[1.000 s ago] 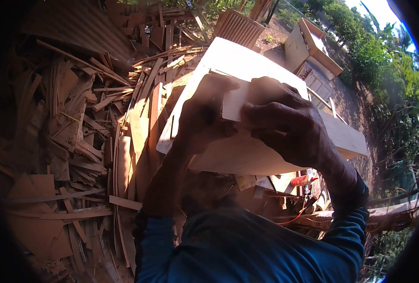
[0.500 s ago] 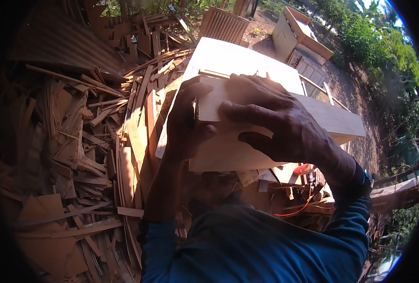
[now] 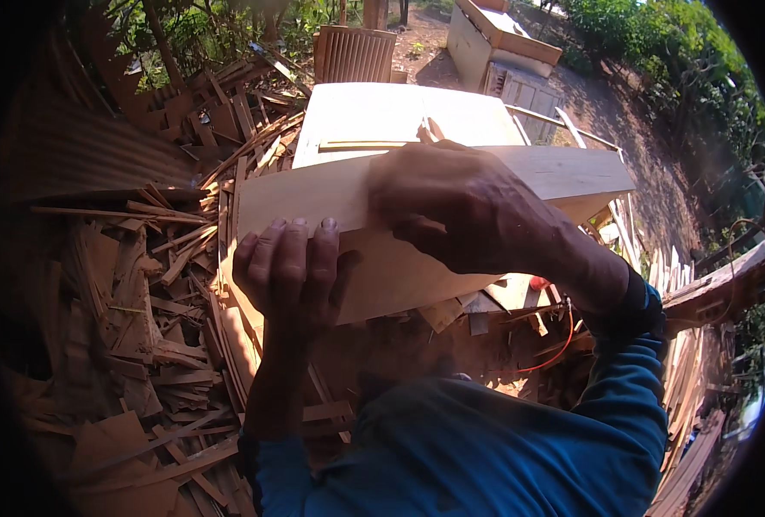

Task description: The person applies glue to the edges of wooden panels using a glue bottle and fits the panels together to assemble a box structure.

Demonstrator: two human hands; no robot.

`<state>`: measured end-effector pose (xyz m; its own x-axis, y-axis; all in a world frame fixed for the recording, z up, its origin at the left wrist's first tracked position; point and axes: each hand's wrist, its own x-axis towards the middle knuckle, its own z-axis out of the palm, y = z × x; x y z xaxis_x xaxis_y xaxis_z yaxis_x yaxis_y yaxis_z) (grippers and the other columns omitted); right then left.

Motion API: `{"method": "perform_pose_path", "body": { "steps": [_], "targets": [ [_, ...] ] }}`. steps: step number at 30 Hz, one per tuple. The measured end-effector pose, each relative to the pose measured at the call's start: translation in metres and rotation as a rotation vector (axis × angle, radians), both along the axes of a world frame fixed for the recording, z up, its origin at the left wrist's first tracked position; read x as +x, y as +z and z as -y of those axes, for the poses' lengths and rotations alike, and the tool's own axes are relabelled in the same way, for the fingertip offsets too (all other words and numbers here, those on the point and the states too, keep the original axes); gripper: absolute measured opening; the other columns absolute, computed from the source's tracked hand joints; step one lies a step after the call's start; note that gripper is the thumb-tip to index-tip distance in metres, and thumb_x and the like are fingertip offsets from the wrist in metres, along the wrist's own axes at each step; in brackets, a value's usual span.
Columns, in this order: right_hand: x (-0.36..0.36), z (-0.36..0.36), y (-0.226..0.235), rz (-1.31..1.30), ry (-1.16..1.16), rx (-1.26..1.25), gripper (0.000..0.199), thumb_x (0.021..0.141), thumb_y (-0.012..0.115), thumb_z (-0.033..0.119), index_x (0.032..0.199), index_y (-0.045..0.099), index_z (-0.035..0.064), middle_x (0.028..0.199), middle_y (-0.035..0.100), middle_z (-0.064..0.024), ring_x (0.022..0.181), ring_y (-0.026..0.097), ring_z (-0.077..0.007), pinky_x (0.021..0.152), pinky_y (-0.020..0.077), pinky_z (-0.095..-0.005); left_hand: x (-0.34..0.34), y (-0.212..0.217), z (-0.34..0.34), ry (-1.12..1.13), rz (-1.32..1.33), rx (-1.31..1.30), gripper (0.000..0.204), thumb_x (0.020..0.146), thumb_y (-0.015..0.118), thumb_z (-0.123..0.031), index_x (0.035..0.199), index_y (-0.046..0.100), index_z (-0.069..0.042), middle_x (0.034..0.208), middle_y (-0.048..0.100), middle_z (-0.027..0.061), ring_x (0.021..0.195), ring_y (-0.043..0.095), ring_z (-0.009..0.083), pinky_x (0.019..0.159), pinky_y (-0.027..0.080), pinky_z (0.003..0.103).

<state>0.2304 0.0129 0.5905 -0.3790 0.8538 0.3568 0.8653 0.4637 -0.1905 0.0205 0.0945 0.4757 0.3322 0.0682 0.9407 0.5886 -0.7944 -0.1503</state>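
Wooden board (image 3: 399, 258) under both hands' fingers (image 3: 283, 250)

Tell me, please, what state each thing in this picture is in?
Board: held up flat, lying across the table edge.
Left hand: under the board's near edge, fingers curled over it.
Right hand: palm down on top of the board.
Table: pale top, sunlit, a thin strip lying on it.
Offcuts: heaped loose on the ground.
Orange cord: slack, looping among scraps.
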Motion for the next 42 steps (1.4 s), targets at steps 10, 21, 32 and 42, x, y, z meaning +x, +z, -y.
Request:
{"method": "perform_pose_path", "body": {
  "steps": [10, 21, 32, 42],
  "targets": [
    [0.200, 0.130, -0.015, 0.034, -0.261, 0.249, 0.027, 0.072, 0.078, 0.013, 0.098, 0.070, 0.0126, 0.110, 0.067, -0.0063, 0.108, 0.062, -0.0308, 0.092, 0.0476, -0.0433, 0.008, 0.000, -0.002, 0.054, -0.046, 0.023, 0.033, 0.090, 0.065, -0.022, 0.117, 0.058, -0.005, 0.121, 0.054, 0.0158, 0.111, 0.051, 0.0358, 0.097, 0.040, 0.050],
    [0.293, 0.186, -0.099, -0.903, -0.414, 0.267, 0.038, 0.086, 0.068, 0.004, 0.124, 0.064, 0.0074, 0.136, 0.054, -0.0163, 0.117, 0.060, -0.0267, 0.099, 0.0477, -0.0344, -0.013, -0.006, 0.007, 0.091, -0.002, -0.035, 0.028, 0.097, 0.062, -0.021, 0.118, 0.053, -0.006, 0.123, 0.054, 0.0158, 0.115, 0.053, 0.0328, 0.095, 0.045, 0.047],
    [0.276, 0.178, -0.097, -0.423, -0.346, 0.504, 0.030, 0.087, 0.058, 0.003, 0.115, 0.068, 0.0037, 0.113, 0.069, -0.0122, 0.103, 0.067, -0.0277, 0.091, 0.0530, -0.0352, -0.009, 0.001, 0.019, 0.113, -0.009, -0.028, 0.024, 0.097, 0.062, -0.017, 0.114, 0.052, -0.004, 0.119, 0.053, 0.0153, 0.113, 0.053, 0.0316, 0.097, 0.045, 0.045],
    [0.274, 0.179, -0.085, -0.429, -0.335, 0.445, 0.029, 0.086, 0.059, 0.003, 0.113, 0.069, 0.0062, 0.109, 0.070, -0.0109, 0.098, 0.068, -0.0260, 0.086, 0.0548, -0.0332, -0.010, -0.001, 0.019, 0.113, 0.023, -0.069, 0.022, 0.094, 0.063, -0.009, 0.113, 0.053, -0.006, 0.118, 0.053, 0.0135, 0.113, 0.052, 0.0290, 0.099, 0.043, 0.046]
  ]
}}
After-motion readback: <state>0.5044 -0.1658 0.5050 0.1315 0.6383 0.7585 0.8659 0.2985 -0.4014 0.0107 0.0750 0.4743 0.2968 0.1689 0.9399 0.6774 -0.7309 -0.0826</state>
